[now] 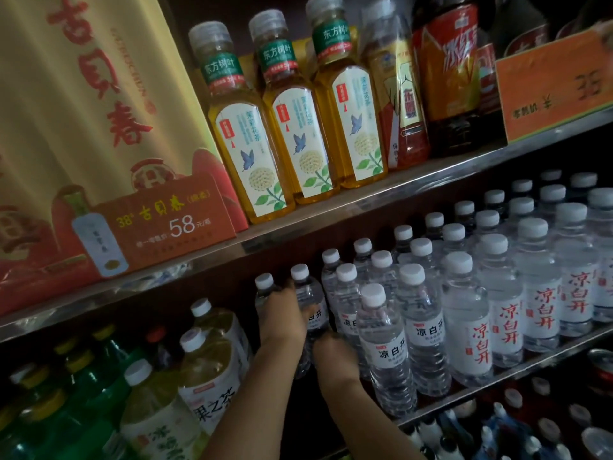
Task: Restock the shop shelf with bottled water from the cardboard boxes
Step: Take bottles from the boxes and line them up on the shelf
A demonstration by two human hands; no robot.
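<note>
On the middle metal shelf (pixel 464 398), the only open room is a dark gap at its left part, between the pale tea bottles with white caps (pixel 212 353) and the packed rows of clear plastic water bottles with white caps (pixel 464 293). Both forearms reach through this gap, the left hand (pixel 282 322) and right hand (pixel 335 355) against two clear water bottles (pixel 306 303) standing deep in it. Above, the steel edge of the upper shelf (pixel 298 224) hangs close over the caps, leaving slim headroom. To the right the water bottles stand touching, row behind row.
</note>
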